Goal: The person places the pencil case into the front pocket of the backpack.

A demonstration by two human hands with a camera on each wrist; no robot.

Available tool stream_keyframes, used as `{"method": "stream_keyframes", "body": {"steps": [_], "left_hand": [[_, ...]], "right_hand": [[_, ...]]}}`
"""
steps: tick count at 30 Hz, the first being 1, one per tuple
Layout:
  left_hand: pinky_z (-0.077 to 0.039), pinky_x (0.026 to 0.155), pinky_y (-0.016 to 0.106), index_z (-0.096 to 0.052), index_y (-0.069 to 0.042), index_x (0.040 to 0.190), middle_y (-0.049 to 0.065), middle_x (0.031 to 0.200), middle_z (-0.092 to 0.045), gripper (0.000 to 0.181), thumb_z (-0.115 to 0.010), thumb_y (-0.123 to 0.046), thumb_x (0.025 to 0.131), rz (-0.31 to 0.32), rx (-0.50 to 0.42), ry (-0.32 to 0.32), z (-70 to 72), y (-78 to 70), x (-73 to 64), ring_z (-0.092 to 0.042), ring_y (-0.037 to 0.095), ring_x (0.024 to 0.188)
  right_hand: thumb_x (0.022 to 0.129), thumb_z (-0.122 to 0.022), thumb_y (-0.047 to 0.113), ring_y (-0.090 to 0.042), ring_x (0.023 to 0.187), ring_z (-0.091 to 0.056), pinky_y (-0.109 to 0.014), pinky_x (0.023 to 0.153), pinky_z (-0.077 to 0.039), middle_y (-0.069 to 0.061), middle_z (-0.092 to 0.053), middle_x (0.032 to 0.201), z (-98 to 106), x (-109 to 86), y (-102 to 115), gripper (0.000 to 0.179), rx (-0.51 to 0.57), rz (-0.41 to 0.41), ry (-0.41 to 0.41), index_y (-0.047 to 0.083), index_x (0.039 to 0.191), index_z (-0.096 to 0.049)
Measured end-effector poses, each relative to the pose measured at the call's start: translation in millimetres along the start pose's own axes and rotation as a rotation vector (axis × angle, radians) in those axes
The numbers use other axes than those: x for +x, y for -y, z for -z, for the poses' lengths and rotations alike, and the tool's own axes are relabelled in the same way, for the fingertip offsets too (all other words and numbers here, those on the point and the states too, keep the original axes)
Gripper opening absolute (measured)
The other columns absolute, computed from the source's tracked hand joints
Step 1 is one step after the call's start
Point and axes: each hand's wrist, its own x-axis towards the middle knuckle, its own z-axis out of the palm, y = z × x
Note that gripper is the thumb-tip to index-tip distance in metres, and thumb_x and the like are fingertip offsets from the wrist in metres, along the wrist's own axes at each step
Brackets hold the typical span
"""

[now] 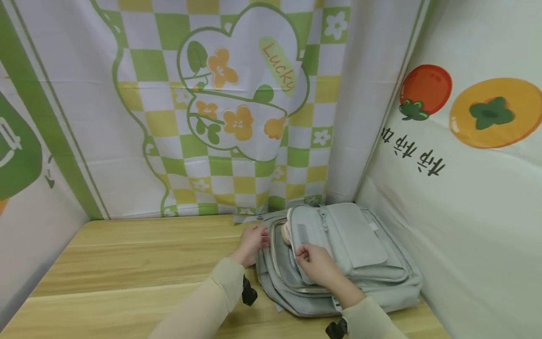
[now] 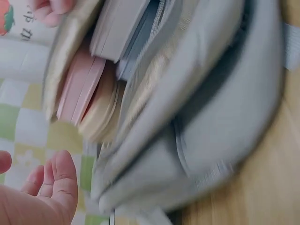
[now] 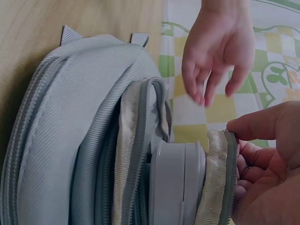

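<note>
A grey backpack [image 1: 360, 235] lies flat on the table, its front pocket unzipped along the side nearest me. My right hand [image 1: 317, 266] pinches the zippered edge [image 3: 218, 173] of the pocket flap between thumb and fingers, holding it up. Inside the gap sits a light grey case [image 3: 171, 183] with rounded corners. The left wrist view also shows a pink case [image 2: 80, 89] and a cream rounded item [image 2: 101, 112] in the pocket. My left hand [image 1: 253, 242], fingers loosely bent and holding nothing, hovers beside the pocket opening.
The wooden table [image 1: 148, 263] extends to the left of the backpack. Behind it hangs a checkered green and yellow curtain [image 1: 199, 174]. A white fabric wall [image 1: 474, 226] with printed fruit stands close along the backpack's right side.
</note>
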Motion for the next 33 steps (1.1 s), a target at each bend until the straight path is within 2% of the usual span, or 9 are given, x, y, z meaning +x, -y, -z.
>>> {"method": "stream_keyframes", "body": {"steps": [3,8,16,20,23,26,28,30,33], "left_hand": [[-0.055,0.092,0.042,-0.045,0.013,0.141,0.025,0.123,-0.056,0.043,-0.044,-0.018,0.111,-0.005,-0.022,0.023,20.8,-1.5,-8.5,-0.061,0.027,0.099],[-0.054,0.089,0.040,-0.042,0.013,0.142,0.020,0.116,-0.056,0.043,-0.043,-0.017,0.111,-0.024,-0.037,0.043,51.0,-4.7,-27.3,-0.059,0.025,0.097],[-0.054,0.092,0.046,-0.048,0.009,0.134,0.019,0.116,-0.057,0.036,-0.046,-0.020,0.111,-0.032,0.025,0.050,77.2,-13.5,-55.9,-0.061,0.028,0.101],[-0.054,0.092,0.048,-0.049,0.009,0.134,0.023,0.120,-0.056,0.035,-0.044,-0.016,0.111,-0.040,0.100,0.055,91.2,-13.5,-68.7,-0.060,0.034,0.106],[-0.055,0.089,0.045,-0.050,0.009,0.135,0.023,0.122,-0.057,0.036,-0.045,-0.016,0.111,-0.033,0.165,0.049,102.0,-13.2,-77.7,-0.060,0.034,0.107],[-0.055,0.089,0.045,-0.051,0.007,0.137,0.021,0.124,-0.059,0.038,-0.048,-0.019,0.110,-0.037,0.255,0.051,110.9,-16.5,-87.1,-0.060,0.031,0.107],[-0.055,0.089,0.045,-0.051,0.006,0.138,0.018,0.124,-0.060,0.039,-0.050,-0.020,0.109,-0.060,0.327,0.077,115.9,-20.5,-94.0,-0.060,0.031,0.109],[-0.053,0.091,0.046,-0.049,0.004,0.141,0.016,0.127,-0.059,0.042,-0.053,-0.023,0.109,-0.124,0.438,0.122,120.4,-24.6,-101.3,-0.059,0.030,0.112],[-0.050,0.098,0.052,-0.047,0.004,0.145,0.017,0.136,-0.055,0.051,-0.058,-0.028,0.107,-0.321,0.688,0.190,125.7,-29.4,-113.1,-0.054,0.034,0.123]], "right_hand": [[0.089,-0.067,0.000,-0.008,0.070,-0.054,-0.027,0.065,-0.049,0.004,-0.060,0.075,-1,0.3,0,0.008,-0.031,-0.014,0.002,0.007,0.086,-0.065],[0.089,-0.067,0.000,-0.009,0.069,-0.056,-0.028,0.064,-0.050,0.004,-0.062,0.075,-2,-0.4,-3,0.009,-0.089,-0.004,0.012,0.007,0.085,-0.066],[0.090,-0.066,-0.003,-0.008,0.061,-0.049,-0.027,0.058,-0.047,0.006,-0.057,0.071,-4,3.0,-9,0.015,-0.188,0.032,-0.016,0.010,0.082,-0.064],[0.090,-0.067,-0.001,-0.006,0.063,-0.051,-0.028,0.059,-0.049,0.007,-0.057,0.072,-2,4.0,-9,0.010,-0.166,0.043,-0.015,0.007,0.084,-0.065],[0.090,-0.067,0.000,-0.009,0.071,-0.056,-0.031,0.066,-0.052,0.004,-0.060,0.078,2,2.0,-7,0.002,-0.122,0.035,0.012,0.002,0.091,-0.068],[0.089,-0.070,0.002,-0.020,0.085,-0.063,-0.040,0.080,-0.055,-0.004,-0.065,0.091,6,-4.8,-3,0.015,-0.125,0.056,-0.003,-0.003,0.103,-0.071],[0.088,-0.071,0.001,-0.031,0.099,-0.064,-0.049,0.090,-0.054,-0.012,-0.067,0.103,7,-10.7,1,0.024,-0.161,0.111,-0.033,-0.005,0.112,-0.070],[0.088,-0.074,0.003,-0.039,0.112,-0.059,-0.055,0.097,-0.050,-0.019,-0.065,0.116,7,-17.1,6,0.034,-0.207,0.198,-0.064,-0.006,0.120,-0.068],[0.087,-0.076,0.007,-0.044,0.122,-0.053,-0.061,0.101,-0.046,-0.023,-0.060,0.128,3,-23.0,13,0.044,-0.287,0.400,-0.099,-0.005,0.127,-0.064]]}}
